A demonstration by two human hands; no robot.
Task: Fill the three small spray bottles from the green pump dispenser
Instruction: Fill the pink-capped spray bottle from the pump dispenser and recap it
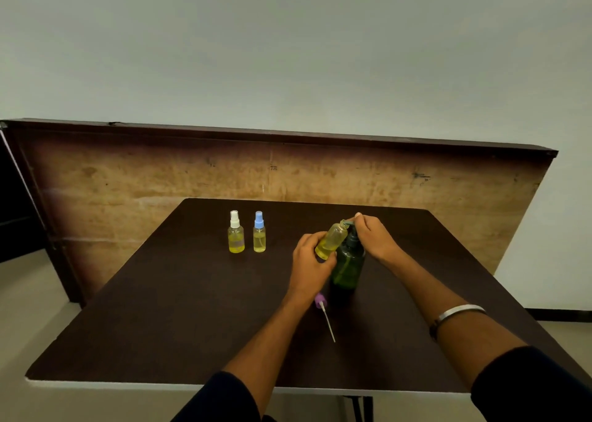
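Holding an uncapped small spray bottle (331, 240) tilted at centre right of the frame, the left hand (312, 266) has its fingers and thumb curled round the bottle's lower body; the bottle's open neck points up and right, meeting the spout of the green pump dispenser (348, 266). Yellowish liquid sits in the lower part of this tilted bottle. Right hand (374, 237) rests on top of the dispenser's pump head, fingers bent over it, the index fingertip up near the spout; how hard it presses cannot be told. Dispenser stands upright on the dark table (160, 325), just right of the left hand, its dark green body partly see-through. Lying on the table below the left wrist: a purple spray cap (320, 301) with its white dip tube (329, 325) running down and right. Upper centre-left of the tabletop: two more small bottles standing upright side by side, close but apart, one with a white spray cap (236, 233), one with a blue spray cap (259, 232), both holding yellow liquid. Silver bangle (461, 313) on the right forearm. Dark sleeves at both elbows, bottom of frame. Behind the table, a worn brown board (128, 178) leans against a pale wall.
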